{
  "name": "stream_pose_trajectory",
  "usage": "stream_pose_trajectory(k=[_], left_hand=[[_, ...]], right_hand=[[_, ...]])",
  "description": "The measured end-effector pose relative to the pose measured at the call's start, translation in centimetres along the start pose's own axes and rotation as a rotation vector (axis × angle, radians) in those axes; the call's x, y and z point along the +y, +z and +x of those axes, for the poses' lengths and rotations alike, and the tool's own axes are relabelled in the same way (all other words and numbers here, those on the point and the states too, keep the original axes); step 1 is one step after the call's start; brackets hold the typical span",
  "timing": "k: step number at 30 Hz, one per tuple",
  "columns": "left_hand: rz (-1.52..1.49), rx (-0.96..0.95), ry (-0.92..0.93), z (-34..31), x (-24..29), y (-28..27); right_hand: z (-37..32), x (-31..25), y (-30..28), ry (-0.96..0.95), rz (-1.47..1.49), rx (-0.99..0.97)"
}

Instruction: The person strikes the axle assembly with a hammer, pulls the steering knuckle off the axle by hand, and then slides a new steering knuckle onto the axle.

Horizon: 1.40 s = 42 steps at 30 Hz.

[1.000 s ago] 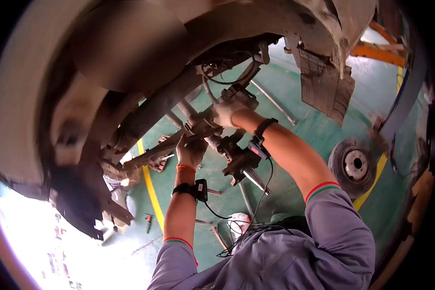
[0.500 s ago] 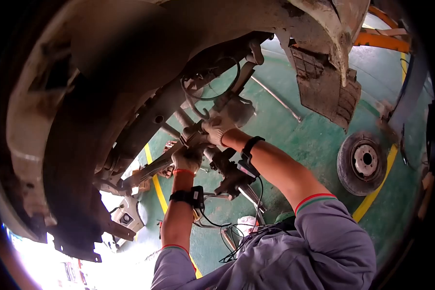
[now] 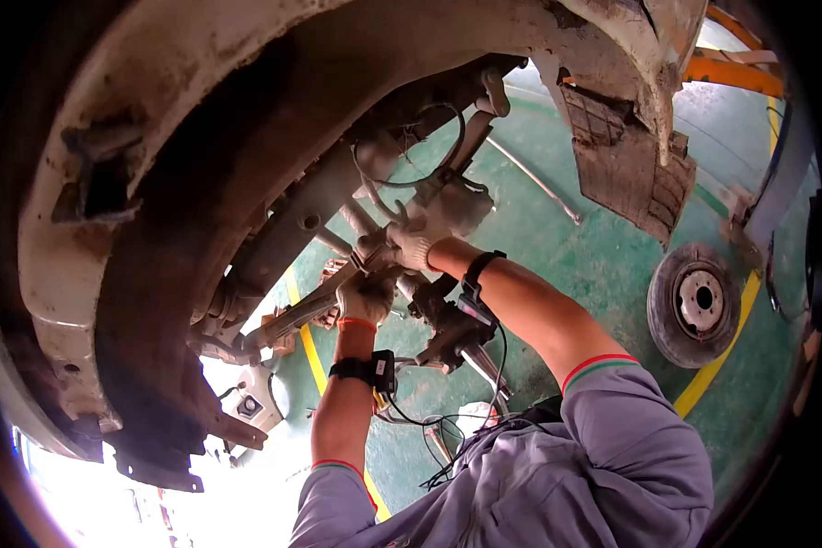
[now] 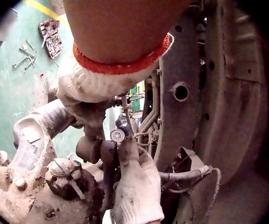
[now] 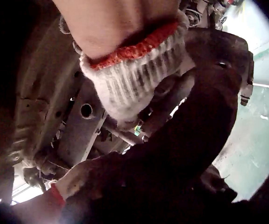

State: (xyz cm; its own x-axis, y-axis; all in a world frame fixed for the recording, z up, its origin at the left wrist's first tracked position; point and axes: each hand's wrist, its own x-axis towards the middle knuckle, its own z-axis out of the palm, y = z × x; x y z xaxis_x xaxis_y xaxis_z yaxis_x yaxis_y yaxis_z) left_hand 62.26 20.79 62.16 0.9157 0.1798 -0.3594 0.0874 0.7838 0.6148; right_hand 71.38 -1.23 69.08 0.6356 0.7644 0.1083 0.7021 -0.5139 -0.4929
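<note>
Both hands wear soiled white knit gloves and work close together at a dirty suspension arm under a raised vehicle. The left hand has its fingers curled round the arm near its joint. Just above and to the right, the right hand grips the joint's upper side, its fingers partly hidden; in the right wrist view only the back of this hand shows clearly. A knuckle assembly with a stub shaft hangs below the hands. A bolt with a nut stands on it.
A wheel lies on the green floor at the right, near a yellow line. A long bar lies behind the hands. The fender curves round on the left, and a torn liner hangs at the upper right. Cables trail from both wrists.
Since a second ago, the left hand has moved up from lower on the arm to beside the right hand. The right hand has shifted slightly left and down. The head view has shifted.
</note>
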Motion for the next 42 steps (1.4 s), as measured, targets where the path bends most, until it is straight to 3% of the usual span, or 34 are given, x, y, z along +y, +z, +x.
stream_pose_trajectory(k=[4,7,9,11,14,15,17,19,20,21,23,24,26,29,31,33,35,36,39,41,42], left_hand=[[-0.037,-0.007,-0.074,-0.1,0.5,-0.5],[-0.037,0.049,-0.039,0.1,0.3,-0.5],[-0.050,0.078,-0.012,-0.2,0.1,-0.1],[-0.117,0.100,0.017,-0.9,-0.4,1.1],[-0.106,0.012,-0.047,0.4,0.2,-0.7],[-0.082,0.018,-0.025,0.8,0.2,-1.3],[-0.072,-0.003,-0.001,1.3,0.2,-2.0],[-0.094,-0.035,0.009,1.3,-0.1,-1.6],[-0.095,-0.013,0.013,1.2,-0.3,-1.3],[-0.096,0.009,0.016,0.9,-0.3,-0.9],[-0.119,-0.087,0.036,-0.1,-0.3,-0.2],[-0.122,-0.181,-0.049,-0.2,0.0,-0.5],[-0.129,-0.277,-0.129,-0.1,0.1,-1.1],[-0.091,-0.212,-0.069,-0.2,-0.2,-0.6],[-0.078,-0.122,-0.014,-1.1,-0.5,0.8],[-0.088,-0.159,-0.022,-0.7,-0.3,-0.2],[-0.105,-0.229,-0.048,-0.2,-0.2,-0.7],[-0.073,-0.149,-0.023,-0.4,-0.4,-0.6],[-0.090,-0.045,0.005,-0.5,-0.8,0.2],[-0.096,-0.025,0.015,0.7,-0.3,-2.0],[-0.097,-0.020,0.020,0.5,-0.2,-1.6]], right_hand=[[1.7,1.1,1.7,-0.085,0.020,0.046],[1.6,0.8,0.8,0.008,-0.015,-0.085],[1.0,0.4,0.5,0.053,0.027,-0.017],[2.2,1.4,2.9,-0.032,-0.069,0.185],[2.8,2.1,1.7,-0.125,0.040,0.001],[3.8,3.0,2.5,-0.100,0.231,-0.040],[2.7,1.9,1.5,-0.088,0.123,0.004],[1.8,0.6,1.7,0.071,0.157,0.081],[3.5,0.6,2.9,0.205,0.037,0.020],[3.5,0.7,3.2,0.199,0.033,0.023],[3.5,1.5,3.4,0.052,0.087,0.111],[2.4,1.3,1.4,0.022,0.154,-0.025],[4.0,2.7,2.6,-0.030,0.209,-0.056],[3.6,2.0,2.8,-0.073,0.296,-0.037],[4.3,1.7,4.5,0.191,-0.017,0.104],[4.2,2.1,4.6,0.174,0.026,0.134],[3.2,2.2,2.1,0.024,0.226,-0.090],[3.7,2.8,2.1,-0.062,0.251,-0.144],[3.9,2.9,3.0,-0.023,0.156,-0.027],[3.2,1.8,1.8,0.030,0.137,-0.098],[3.0,1.4,2.4,0.068,0.076,-0.003]])
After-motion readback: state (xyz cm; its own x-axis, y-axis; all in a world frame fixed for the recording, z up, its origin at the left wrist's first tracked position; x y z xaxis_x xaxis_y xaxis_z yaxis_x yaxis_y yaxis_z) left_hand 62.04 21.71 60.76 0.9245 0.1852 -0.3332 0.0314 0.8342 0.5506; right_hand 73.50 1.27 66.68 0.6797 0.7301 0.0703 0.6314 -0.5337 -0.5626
